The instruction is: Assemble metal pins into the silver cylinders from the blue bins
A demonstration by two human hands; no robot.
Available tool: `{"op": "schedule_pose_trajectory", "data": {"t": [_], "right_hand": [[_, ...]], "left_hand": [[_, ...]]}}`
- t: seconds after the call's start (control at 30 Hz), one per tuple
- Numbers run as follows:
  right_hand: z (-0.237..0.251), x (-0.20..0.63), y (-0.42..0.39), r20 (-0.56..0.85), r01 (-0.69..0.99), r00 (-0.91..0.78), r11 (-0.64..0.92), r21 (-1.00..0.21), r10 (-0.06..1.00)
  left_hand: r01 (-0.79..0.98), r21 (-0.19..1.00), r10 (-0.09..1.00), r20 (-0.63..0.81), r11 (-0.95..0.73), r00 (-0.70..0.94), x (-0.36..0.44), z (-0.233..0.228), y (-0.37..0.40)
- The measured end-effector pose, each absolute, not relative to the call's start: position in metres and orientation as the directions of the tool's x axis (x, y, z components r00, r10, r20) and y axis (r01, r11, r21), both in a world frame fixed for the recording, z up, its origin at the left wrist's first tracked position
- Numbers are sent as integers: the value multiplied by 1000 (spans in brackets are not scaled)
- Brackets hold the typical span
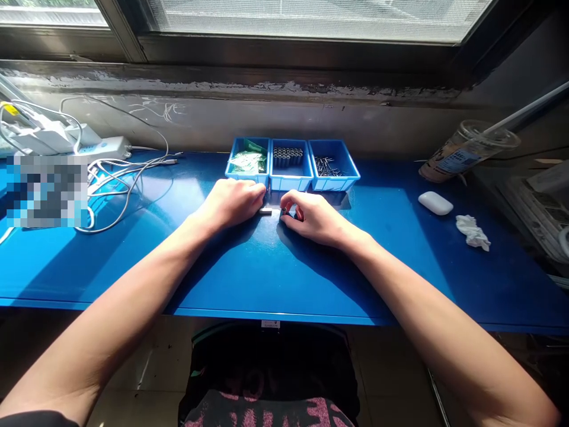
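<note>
Three blue bins stand side by side beyond my hands. My left hand is closed, its fingertips at the end of a small dark cylinder that sticks out to the right. Across a narrow gap, my right hand pinches something small and dark, mostly hidden by the fingers. Green-and-white packets fill the left bin. Several dark hollow cylinders stand upright in the middle bin. Thin dark pin-like pieces lie loose in the right bin.
White cables and a power strip lie at the left of the blue table. On the right are a plastic cup with a straw, a white case and a crumpled tissue. A window ledge runs behind.
</note>
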State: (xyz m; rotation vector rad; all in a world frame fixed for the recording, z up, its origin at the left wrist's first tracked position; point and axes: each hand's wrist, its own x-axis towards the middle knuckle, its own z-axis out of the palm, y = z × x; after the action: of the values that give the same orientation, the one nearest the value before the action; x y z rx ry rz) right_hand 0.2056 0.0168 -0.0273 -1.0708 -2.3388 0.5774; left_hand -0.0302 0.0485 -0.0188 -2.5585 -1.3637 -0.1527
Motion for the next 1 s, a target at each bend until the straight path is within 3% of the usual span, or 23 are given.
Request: {"op": "schedule_pose_trajectory", "data": {"t": [0.17, 0.27, 0.57, 1.0], "right_hand": [[-28, 205, 17, 292, 544, -580, 628, -556, 760], [-29, 205, 17, 301, 536, -583, 635, -556, 755], [-28, 205, 17, 295, 537, -583, 631, -559, 757], [-28, 206, 17, 285, 554, -561, 608, -569, 777]], "left_hand": [[776, 43, 775, 97, -630, 624, -35, -8, 40], [750, 99, 757, 58, -654, 651, -35, -2, 35], [712, 197, 734, 67, -674, 676, -34, -7, 35], [746, 239, 774, 42, -622, 632, -30, -7, 33]]}}
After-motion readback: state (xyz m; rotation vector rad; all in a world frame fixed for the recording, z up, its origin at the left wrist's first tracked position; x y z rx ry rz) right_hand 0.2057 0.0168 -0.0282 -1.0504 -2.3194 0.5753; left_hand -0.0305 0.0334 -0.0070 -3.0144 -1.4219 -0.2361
